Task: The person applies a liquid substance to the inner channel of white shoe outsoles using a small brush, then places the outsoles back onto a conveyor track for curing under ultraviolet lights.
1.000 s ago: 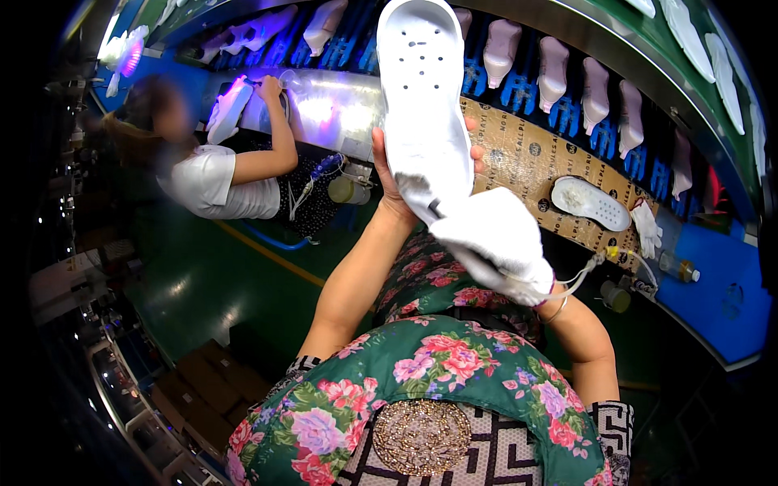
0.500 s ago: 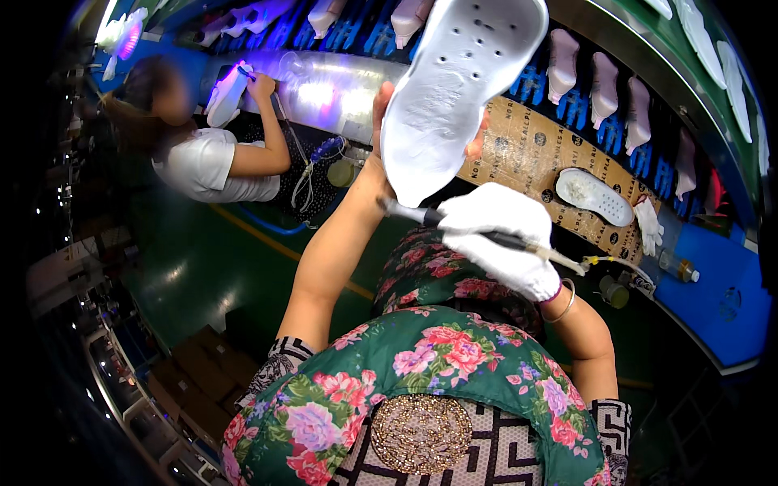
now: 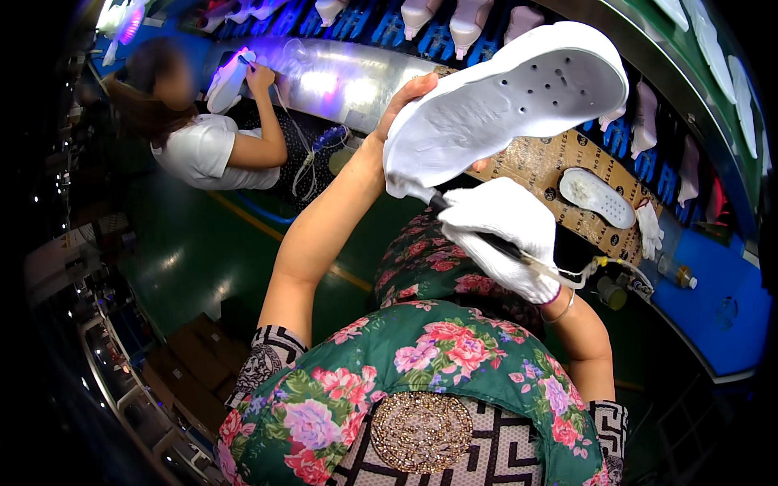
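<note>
A white shoe sole (image 3: 486, 109), hollow side up with several small holes toward its toe, lies tilted in my bare left hand (image 3: 405, 99). Its fingers curl round the far edge, and another fingertip shows at the near edge. My right hand (image 3: 504, 231), in a white knit glove, is closed round the dark handle of a brush (image 3: 439, 200) with a hose at its back end. The brush tip meets the heel rim of the sole; the bristles are blurred. Beyond the glove, a second white sole (image 3: 598, 198) with a crumbly patch rests on printed cardboard (image 3: 531, 172).
A spare white glove (image 3: 649, 230) and a clear bottle (image 3: 677, 271) lie at the right by a blue panel (image 3: 721, 304). Pale shoes (image 3: 470, 26) stand on blue holders along the far line. At left, a co-worker (image 3: 203, 154) handles another white shoe (image 3: 228, 84).
The held sole has swung its toe to the right and come lower. The brush tip has moved slightly right and up, staying at the heel end.
</note>
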